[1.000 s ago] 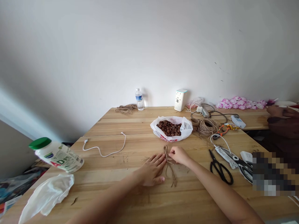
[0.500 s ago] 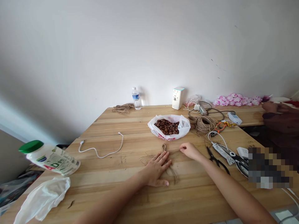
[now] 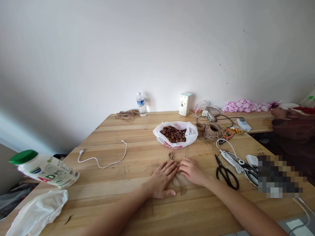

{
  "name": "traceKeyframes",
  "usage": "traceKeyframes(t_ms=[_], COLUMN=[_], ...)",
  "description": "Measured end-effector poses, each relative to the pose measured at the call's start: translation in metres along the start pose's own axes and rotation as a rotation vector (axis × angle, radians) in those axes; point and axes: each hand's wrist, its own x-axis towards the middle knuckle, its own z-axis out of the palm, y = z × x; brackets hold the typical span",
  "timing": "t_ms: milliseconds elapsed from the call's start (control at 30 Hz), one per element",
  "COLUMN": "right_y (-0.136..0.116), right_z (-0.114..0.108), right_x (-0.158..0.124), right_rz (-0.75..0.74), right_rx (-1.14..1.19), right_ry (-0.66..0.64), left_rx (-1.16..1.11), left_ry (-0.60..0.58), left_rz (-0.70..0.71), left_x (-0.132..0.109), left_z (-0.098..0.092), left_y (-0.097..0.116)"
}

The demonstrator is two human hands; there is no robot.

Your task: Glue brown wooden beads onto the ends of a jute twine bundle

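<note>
Brown jute twine (image 3: 170, 156) lies on the wooden table in front of me, with a small loop at its top and loose strands fanning out to the left, the right and towards me. My left hand (image 3: 161, 181) is spread flat over its middle and presses it to the table, hiding the centre. Right beside those fingers, my right hand (image 3: 192, 171) has its fingers curled down on the twine strands, thin ends showing past it. Its fingertips are partly hidden. Just beyond the loop sits a white plastic bag (image 3: 159, 137) of brown nut-like pieces (image 3: 174, 134).
Black scissors (image 3: 226, 175), a power strip (image 3: 231, 160) and a twine roll (image 3: 214, 131) lie on the right. A white cable (image 3: 102, 165), a green-capped bottle (image 3: 51, 170) and a crumpled bag (image 3: 39, 211) are left. A water bottle (image 3: 141, 105) stands behind. Another person's hands (image 3: 280, 113) are far right.
My right hand has moved left, from holding a strand out to the side to close beside my left hand. My left hand stays flat on the twine. The view has shifted slightly.
</note>
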Motion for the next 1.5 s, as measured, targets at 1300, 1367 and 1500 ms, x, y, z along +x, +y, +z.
traceKeyframes(t_ms=[1300, 1367, 1500], right_y=[0.021, 0.029, 0.043], right_z=[0.000, -0.004, -0.023], right_x=[0.021, 0.015, 0.003], right_rz=[-0.053, -0.049, 0.004], right_rx=[0.140, 0.070, -0.062], right_ry=[-0.223, -0.280, -0.391], left_rx=[-0.068, -0.071, -0.074], left_ry=[0.025, 0.026, 0.015], left_rz=[-0.020, -0.021, -0.035], left_x=[0.001, 0.001, 0.001], left_z=[-0.002, -0.001, -0.002], left_y=[-0.001, -0.001, 0.000])
